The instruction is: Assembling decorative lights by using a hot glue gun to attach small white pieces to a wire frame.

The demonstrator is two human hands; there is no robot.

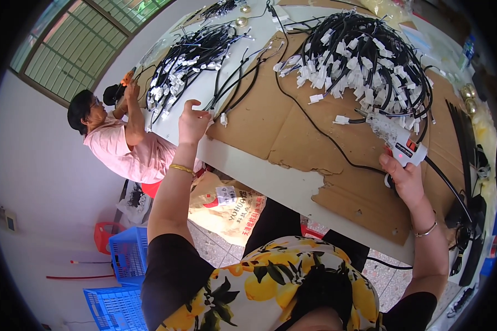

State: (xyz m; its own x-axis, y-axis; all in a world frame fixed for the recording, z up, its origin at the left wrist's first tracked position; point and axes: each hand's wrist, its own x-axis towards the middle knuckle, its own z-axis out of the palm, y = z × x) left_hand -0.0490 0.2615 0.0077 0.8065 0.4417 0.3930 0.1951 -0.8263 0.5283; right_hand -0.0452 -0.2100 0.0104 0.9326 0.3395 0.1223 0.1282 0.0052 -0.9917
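My right hand (406, 179) is wrapped round the handle of a white glue gun (392, 134). The gun's nozzle points left, close above a white connector (341, 119) on a black cable's end. At the table's near left edge, my left hand (193, 122) has its index finger raised and bent. Its other fingers are closed at the white end of a black cable (220, 95), which they appear to pinch; the hand partly hides the grip. Another white connector (223, 119) lies just right of those fingers. Beyond the gun spreads a big heap of black cables (364, 60) with white connectors.
Brown cardboard (298, 129) covers much of the white table (248, 161). A second cable pile (190, 66) lies far left. Beside it, a person (124, 132) in pink holds an orange tool (127, 78). Blue crates (128, 256) and a printed sack (226, 207) stand below.
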